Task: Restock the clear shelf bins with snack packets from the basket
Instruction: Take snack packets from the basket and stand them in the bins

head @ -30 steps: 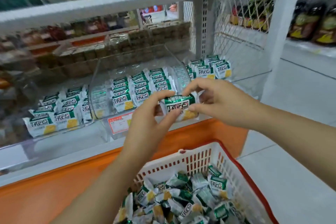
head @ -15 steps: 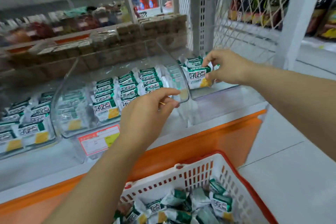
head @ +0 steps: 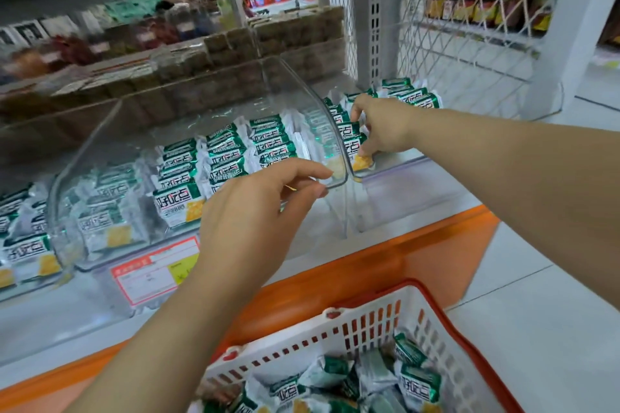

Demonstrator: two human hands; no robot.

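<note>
The right clear bin [head: 364, 174] on the shelf holds rows of green-and-white snack packets. My right hand [head: 382, 126] reaches into it and pinches one snack packet [head: 353, 146] at the front of a row. In front of the middle clear bin [head: 335, 144], which also holds rows of packets, hovers my left hand [head: 255, 214]. Its fingers are loosely curled, with the tips by the bin's front rim, and I see nothing in it. The white basket [head: 365, 329] with a red rim sits below, holding several loose packets [head: 416, 382].
A left clear bin [head: 30, 285] also holds packets. A price label [head: 154, 273] is stuck on the middle bin's front. An orange shelf base [head: 385, 258] runs below. White wire mesh [head: 469, 27] stands at the right, with bottles behind it. Brown snack bars [head: 235, 54] fill the back row.
My right hand took the packet from between both hands, carried it right and lowered it into the right bin. My left hand let go and stayed by the middle bin.
</note>
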